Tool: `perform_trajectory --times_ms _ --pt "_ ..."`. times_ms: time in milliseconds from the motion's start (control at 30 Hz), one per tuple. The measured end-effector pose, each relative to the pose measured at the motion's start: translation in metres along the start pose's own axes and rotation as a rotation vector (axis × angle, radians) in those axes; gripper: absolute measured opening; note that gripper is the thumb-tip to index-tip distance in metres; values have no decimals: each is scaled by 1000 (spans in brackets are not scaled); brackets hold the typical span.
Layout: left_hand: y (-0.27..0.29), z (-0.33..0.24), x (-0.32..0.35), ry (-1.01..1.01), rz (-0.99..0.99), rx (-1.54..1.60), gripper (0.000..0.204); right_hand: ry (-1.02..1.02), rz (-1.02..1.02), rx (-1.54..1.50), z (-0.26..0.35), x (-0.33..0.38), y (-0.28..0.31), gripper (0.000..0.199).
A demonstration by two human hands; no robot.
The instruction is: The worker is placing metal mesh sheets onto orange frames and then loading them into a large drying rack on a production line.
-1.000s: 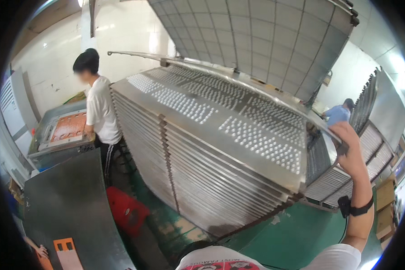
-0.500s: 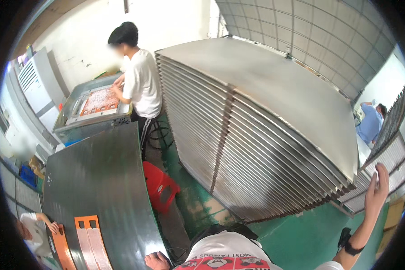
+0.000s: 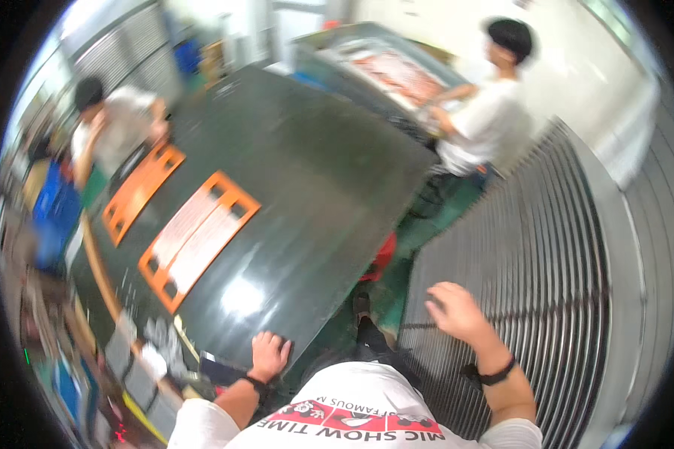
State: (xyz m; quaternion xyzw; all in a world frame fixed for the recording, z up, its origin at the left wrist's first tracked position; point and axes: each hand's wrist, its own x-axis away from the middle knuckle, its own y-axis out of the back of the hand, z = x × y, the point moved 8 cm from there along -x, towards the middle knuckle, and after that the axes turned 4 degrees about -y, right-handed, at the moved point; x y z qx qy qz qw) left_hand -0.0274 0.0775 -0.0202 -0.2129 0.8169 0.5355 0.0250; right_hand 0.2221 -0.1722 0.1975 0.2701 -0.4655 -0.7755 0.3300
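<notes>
Head view, blurred with motion. My left hand lies flat, fingers spread and holding nothing, palm down on the near edge of the dark steel table. Just beyond those fingertips the tabletop runs bare and glossy; further out and to their left sits an orange tray with white sheets, and a second orange tray past it.

My right hand hangs with fingers loosely splayed and empty, over the near end of the stacked metal racks. I cannot tell whether the fingertips touch the top rack or hover just above it. The rack slats run away from the fingers toward the upper right.

My judgement: to steady well here, keep the left palm planted on the table edge and bring the right down onto a rack rim, not between slats where fingers could pinch.

Two other people are at work: one in white at a tray machine across the table, one at the table's far left corner.
</notes>
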Motion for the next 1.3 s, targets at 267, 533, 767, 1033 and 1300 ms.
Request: perform_trajectory --times_ms 267,533,767,1033,1300 --pt "16 -11 16 383 82 -74 24 277 702 -266 61 -194 -248 43" --pt "11 -88 72 1007 -185 -41 21 74 490 -24 122 -380 -355 66" --pt "-8 -136 84 1171 -190 -47 23 226 334 20 144 -374 -367 45" --pt "21 -41 -17 805 -127 -189 51 314 200 69 28 -292 -307 45" --pt "-35 -20 -37 745 164 -188 80 170 247 231 -90 -198 -235 56"
